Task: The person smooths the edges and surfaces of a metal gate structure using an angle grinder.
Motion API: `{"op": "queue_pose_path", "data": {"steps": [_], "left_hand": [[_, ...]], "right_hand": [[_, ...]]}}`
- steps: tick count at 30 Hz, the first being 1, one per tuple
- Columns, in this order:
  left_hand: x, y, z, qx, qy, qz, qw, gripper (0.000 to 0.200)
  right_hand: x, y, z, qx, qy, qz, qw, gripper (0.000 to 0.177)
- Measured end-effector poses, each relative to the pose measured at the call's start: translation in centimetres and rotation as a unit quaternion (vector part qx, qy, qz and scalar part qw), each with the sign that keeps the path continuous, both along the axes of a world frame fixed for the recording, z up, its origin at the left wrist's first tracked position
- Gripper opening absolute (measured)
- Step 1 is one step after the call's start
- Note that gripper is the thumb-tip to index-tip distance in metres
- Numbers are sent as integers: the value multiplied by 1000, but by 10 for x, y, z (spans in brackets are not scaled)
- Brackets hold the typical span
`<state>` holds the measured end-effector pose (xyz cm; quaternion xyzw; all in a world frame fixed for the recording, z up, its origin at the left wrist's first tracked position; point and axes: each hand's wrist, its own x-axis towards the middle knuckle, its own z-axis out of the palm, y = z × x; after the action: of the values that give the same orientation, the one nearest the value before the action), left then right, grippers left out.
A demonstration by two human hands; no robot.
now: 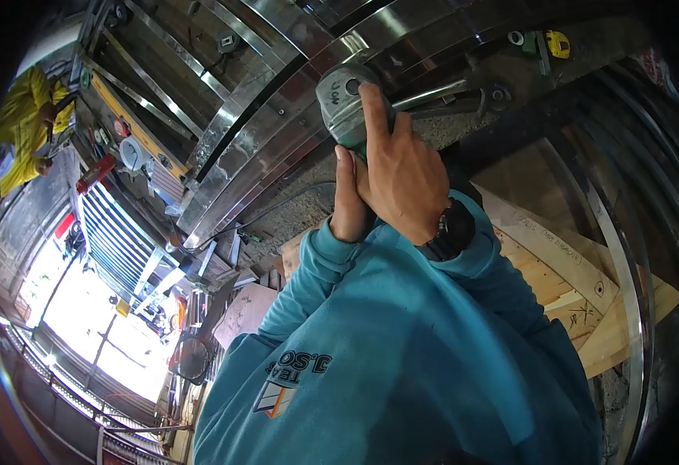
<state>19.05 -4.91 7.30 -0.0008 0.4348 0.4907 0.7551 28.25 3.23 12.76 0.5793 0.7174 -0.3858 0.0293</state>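
An angle grinder (345, 99) with a grey metal head and a green body is held out in front of me, over a shiny metal frame (266, 128). My right hand (405, 174), with a black watch at the wrist, is closed over the grinder's body, its index finger stretched along the head. My left hand (348, 198) grips from the left side with its thumb pointing up; its other fingers are hidden. The grinder's disc cannot be made out. Just right of the head lies a shiny metal bar (432, 94).
A yellow tape measure (558, 44) lies at the upper right. Pale wooden boards (626, 325) with handwriting are at the right, beside a curved-looking metal bar (614, 232). A person in yellow (25, 128) is at the far left, near a yellow spirit level (130, 112).
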Motion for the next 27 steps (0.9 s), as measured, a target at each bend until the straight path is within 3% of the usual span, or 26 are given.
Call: {"op": "queue_pose_path", "data": {"steps": [11,14,16,27], "left_hand": [[-1,31,-7,-8,28,17,999,73],[-10,35,-13,29,-9,-18,999,73],[-9,38,-15,6,17,19,1000,73],[10,8,4,-17,8,-5,1000,74]], "right_hand": [[-4,25,-7,37,-10,-3,999,80],[-10,31,-9,44,-5,-2,999,79],[-11,31,-10,47,-6,-6,999,79],[8,3,-3,9,-18,-5,1000,81]]}}
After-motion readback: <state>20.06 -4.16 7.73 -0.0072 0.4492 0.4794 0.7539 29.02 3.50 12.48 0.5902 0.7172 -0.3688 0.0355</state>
